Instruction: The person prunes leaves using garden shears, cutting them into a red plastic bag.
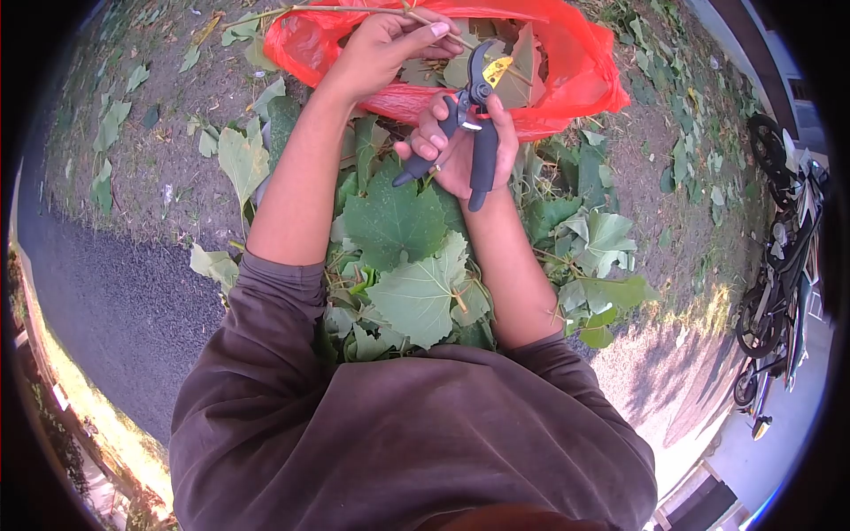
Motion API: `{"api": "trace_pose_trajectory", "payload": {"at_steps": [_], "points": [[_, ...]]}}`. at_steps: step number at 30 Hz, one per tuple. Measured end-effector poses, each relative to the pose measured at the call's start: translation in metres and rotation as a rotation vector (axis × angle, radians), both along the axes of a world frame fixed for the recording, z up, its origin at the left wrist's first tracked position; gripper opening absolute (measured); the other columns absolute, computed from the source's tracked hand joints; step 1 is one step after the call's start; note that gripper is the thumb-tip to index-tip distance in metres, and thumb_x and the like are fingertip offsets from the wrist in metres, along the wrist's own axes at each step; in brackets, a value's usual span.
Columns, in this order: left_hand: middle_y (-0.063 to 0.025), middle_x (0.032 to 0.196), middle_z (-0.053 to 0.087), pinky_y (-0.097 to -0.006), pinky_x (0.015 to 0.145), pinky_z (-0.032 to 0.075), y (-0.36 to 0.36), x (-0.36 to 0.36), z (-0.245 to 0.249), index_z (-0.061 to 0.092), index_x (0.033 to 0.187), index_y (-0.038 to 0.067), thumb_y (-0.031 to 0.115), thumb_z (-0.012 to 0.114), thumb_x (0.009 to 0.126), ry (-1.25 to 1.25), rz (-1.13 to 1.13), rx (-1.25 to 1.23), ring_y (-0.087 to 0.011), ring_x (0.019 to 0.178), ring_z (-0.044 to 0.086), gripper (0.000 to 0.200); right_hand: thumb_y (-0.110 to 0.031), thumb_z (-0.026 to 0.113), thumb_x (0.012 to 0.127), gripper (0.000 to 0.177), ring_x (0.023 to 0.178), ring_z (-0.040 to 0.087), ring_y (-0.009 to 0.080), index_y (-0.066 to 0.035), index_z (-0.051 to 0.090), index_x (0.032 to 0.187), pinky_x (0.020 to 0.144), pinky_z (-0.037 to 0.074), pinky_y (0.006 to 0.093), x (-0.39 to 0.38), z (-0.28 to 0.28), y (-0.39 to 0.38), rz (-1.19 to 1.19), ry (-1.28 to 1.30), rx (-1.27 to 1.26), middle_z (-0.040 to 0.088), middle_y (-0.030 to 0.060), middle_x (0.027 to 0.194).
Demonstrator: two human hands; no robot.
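Observation:
My left hand (398, 44) is closed on a thin brown stem (341, 8) over the rim of a red plastic bag (580, 53). Pruning shears (478, 97) with dark handles lie in my right hand (474, 146), fingers wrapped round the handles. Their blades point up, over the bag's opening, and the handles are spread. Cut leaves (522, 66) and stems show inside the bag. Large green leaves (394, 217) are piled between my forearms, with a paler leaf (421, 292) on top near my shirt.
Loose leaves (111, 124) are scattered over the soil (177, 168) on both sides. More leafy stems (602, 243) lie beside my right forearm. Dark asphalt (115, 292) is at the lower left. Motorbikes (784, 257) stand at the far right.

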State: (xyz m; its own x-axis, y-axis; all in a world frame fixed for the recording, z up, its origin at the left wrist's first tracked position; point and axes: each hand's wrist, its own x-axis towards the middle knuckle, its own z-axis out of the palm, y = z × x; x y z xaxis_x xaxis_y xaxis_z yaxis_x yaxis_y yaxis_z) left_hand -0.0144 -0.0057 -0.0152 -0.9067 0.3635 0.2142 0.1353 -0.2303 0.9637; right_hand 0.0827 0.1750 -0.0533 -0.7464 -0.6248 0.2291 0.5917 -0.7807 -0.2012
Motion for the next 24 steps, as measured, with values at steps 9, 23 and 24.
{"api": "trace_pose_trajectory", "payload": {"at_steps": [9,23,24], "points": [[-0.0127,0.117,0.077,-0.0384,0.099,0.063,-0.001,-0.006,-0.010,0.075,0.121,-0.003,0.021,0.065,0.110,-0.087,0.055,0.063,-0.0237,0.107,0.078,0.028,-0.066,0.038,0.106,0.069,0.092,0.064,0.0320,-0.002,0.060,0.118,0.112,0.045,0.0609,0.000,0.000,-0.002,-0.063,0.080,0.102,0.063,0.0134,0.091],[-0.0158,0.114,0.078,-0.0374,0.093,0.065,0.008,0.006,0.006,0.075,0.119,-0.005,0.020,0.067,0.108,-0.098,0.039,0.113,-0.0255,0.104,0.079,0.029,-0.066,0.042,0.108,0.061,0.068,0.059,0.0218,-0.007,0.054,0.102,0.088,0.062,0.0510,0.000,-0.006,-0.004,-0.129,0.051,0.153,0.055,0.0065,0.077],[-0.0159,0.114,0.078,-0.0372,0.094,0.065,0.008,0.006,0.005,0.075,0.119,-0.005,0.020,0.067,0.108,-0.101,0.035,0.134,-0.0255,0.104,0.079,0.029,-0.066,0.042,0.108,0.061,0.068,0.059,0.0218,-0.007,0.054,0.102,0.088,0.062,0.0510,0.000,-0.006,-0.004,-0.130,0.051,0.153,0.055,0.0065,0.077]]}}
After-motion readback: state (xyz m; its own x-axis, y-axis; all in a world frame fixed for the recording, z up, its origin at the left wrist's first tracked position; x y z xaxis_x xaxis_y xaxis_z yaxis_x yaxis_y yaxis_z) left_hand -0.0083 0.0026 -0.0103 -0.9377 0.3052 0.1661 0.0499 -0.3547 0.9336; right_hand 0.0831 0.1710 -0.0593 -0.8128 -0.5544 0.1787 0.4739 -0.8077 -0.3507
